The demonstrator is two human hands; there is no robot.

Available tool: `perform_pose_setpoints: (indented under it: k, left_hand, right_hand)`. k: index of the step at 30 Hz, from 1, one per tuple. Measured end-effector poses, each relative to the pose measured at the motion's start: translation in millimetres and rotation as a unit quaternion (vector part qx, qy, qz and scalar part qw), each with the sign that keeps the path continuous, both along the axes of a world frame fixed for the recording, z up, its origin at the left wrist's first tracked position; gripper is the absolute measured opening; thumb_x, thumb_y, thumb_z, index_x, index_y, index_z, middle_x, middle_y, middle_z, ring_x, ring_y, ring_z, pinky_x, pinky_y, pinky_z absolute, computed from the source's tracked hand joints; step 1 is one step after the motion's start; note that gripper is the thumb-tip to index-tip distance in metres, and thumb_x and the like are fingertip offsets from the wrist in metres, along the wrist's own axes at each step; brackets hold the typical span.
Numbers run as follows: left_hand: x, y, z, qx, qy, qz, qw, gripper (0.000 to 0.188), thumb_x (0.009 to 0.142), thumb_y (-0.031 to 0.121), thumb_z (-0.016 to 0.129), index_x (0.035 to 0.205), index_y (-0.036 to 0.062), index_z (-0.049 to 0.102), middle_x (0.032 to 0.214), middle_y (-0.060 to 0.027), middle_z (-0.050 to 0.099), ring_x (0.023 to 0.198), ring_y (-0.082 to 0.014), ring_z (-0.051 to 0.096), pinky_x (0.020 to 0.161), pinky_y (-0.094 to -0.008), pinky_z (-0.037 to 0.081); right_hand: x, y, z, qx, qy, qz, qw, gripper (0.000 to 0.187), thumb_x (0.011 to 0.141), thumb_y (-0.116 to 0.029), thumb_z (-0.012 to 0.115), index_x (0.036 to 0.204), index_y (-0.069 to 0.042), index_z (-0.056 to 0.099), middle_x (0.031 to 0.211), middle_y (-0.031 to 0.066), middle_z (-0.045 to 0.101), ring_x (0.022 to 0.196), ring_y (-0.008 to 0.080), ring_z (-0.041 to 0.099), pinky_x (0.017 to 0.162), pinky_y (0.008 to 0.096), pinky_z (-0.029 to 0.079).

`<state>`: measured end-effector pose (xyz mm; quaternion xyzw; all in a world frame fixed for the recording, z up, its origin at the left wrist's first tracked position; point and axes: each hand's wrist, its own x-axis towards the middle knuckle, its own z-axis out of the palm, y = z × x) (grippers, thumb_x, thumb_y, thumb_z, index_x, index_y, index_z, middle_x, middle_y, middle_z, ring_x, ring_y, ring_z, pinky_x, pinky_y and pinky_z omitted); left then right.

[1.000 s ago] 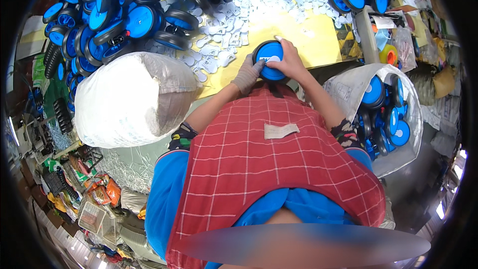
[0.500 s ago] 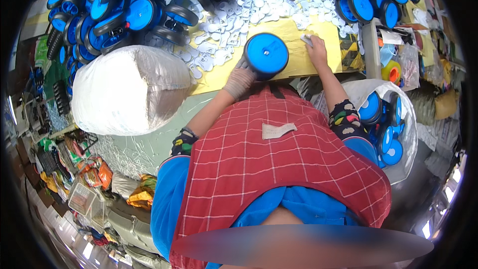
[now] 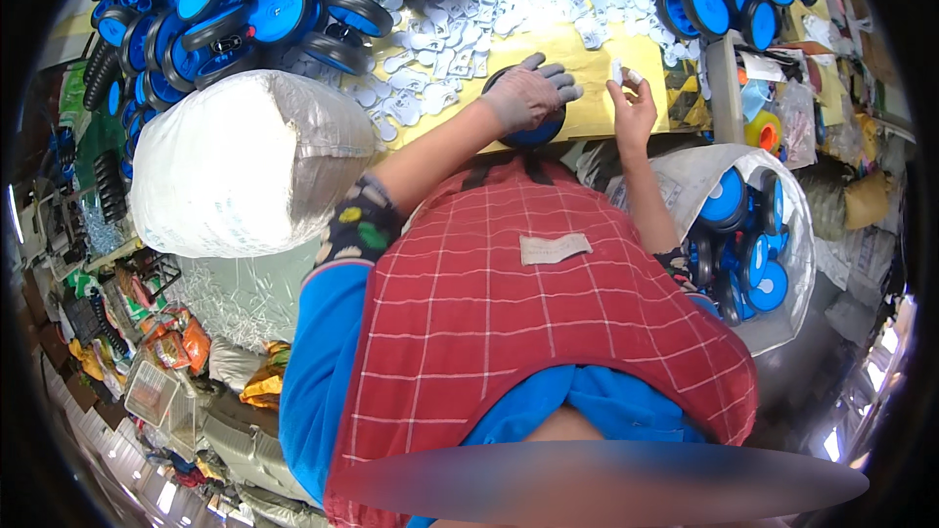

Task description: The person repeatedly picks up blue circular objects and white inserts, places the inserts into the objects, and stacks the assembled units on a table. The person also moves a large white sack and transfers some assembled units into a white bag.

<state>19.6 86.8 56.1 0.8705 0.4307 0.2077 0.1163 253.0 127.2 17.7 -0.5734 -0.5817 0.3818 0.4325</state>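
A blue wheel with a black tyre [image 3: 536, 136] lies near the front edge of the yellow work surface [image 3: 587, 115]. My left hand [image 3: 528, 96], in a thin grey-fingered glove, rests flat across its top with the fingers stretched out, hiding most of the blue face. To the right, my bare right hand [image 3: 634, 106] is raised over the yellow surface. Its thumb and fingers pinch a small white piece [image 3: 616, 70], whose exact kind is too small to tell. Something white also wraps one of its fingertips.
Flat white plastic pieces [image 3: 445, 44] cover the surface behind my hands. Blue-and-black wheels [image 3: 279, 10] are heaped at back left and back right. A stuffed white sack [image 3: 220, 166] stands at my left; an open white sack [image 3: 794, 274] of wheels stands at my right.
My left hand has moved from the wheel's left side onto its top, with fingers spread. My right hand has lifted and turned upward, still pinching the white piece.
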Motion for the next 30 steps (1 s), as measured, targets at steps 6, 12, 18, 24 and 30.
perform_pose_setpoints:
  k: [6, 12, 18, 24, 30]
  left_hand:
    - [-46.6, -14.8, -48.1, -0.19, 0.044, 0.135, 0.971, 0.039, 0.096, 0.039, 0.05, 0.114, 0.006, 0.059, 0.101, -0.0154, 0.064, 0.1, -0.0303, 0.063, 0.082, -0.0411, 0.052]
    - [-48.6, -67.6, -59.9, -0.512, -0.538, 0.252, 0.62, 0.043, 0.1, 0.043, 0.048, 0.116, 0.0041, 0.056, 0.099, -0.0099, 0.06, 0.084, -0.0185, 0.061, 0.071, -0.0306, 0.053]
    - [-45.4, -66.7, -71.4, -0.469, -0.371, 0.297, 0.744, 0.045, 0.094, 0.04, 0.061, 0.117, 0.0015, 0.056, 0.1, -0.0117, 0.065, 0.083, -0.018, 0.061, 0.07, -0.031, 0.052]
    - [-43.7, -54.7, -47.0, -0.475, -0.332, 0.295, 0.76, 0.051, 0.091, 0.038, 0.064, 0.122, -0.002, 0.055, 0.099, -0.0137, 0.066, 0.081, -0.0192, 0.062, 0.068, -0.0321, 0.053]
    - [-12.6, -13.9, -46.1, -0.579, -0.382, 0.27, 0.667, 0.05, 0.092, 0.035, 0.066, 0.124, -0.0012, 0.051, 0.111, -0.0163, 0.062, 0.093, -0.023, 0.064, 0.072, -0.0362, 0.058]
  right_hand:
    - [-36.3, -45.9, 51.9, 0.131, -0.108, 0.157, 0.973, 0.034, 0.081, -0.011, 0.076, 0.111, 0.0, 0.066, 0.102, 0.014, 0.066, 0.088, 0.0248, 0.062, 0.078, 0.0327, 0.051]
    - [-83.9, -83.4, 26.4, 0.205, -0.18, 0.252, 0.929, 0.022, 0.078, -0.009, 0.074, 0.098, -0.003, 0.068, 0.102, 0.0122, 0.066, 0.1, 0.0313, 0.059, 0.086, 0.0388, 0.048]
    - [-96.6, -62.8, 24.1, 0.134, -0.278, 0.2, 0.93, 0.05, 0.072, -0.029, 0.08, 0.113, -0.006, 0.064, 0.121, 0.017, 0.058, 0.113, 0.0361, 0.053, 0.096, 0.0437, 0.044]
    - [-92.1, -15.0, 19.0, -0.143, -0.26, 0.3, 0.907, 0.092, 0.057, -0.037, 0.087, 0.135, -0.006, 0.048, 0.12, 0.0243, 0.053, 0.114, 0.0398, 0.054, 0.097, 0.0428, 0.045]
    - [-63.4, 19.0, 24.4, -0.167, -0.292, 0.281, 0.899, 0.092, 0.055, -0.036, 0.088, 0.133, -0.006, 0.05, 0.122, 0.0232, 0.053, 0.114, 0.0391, 0.055, 0.096, 0.042, 0.047]
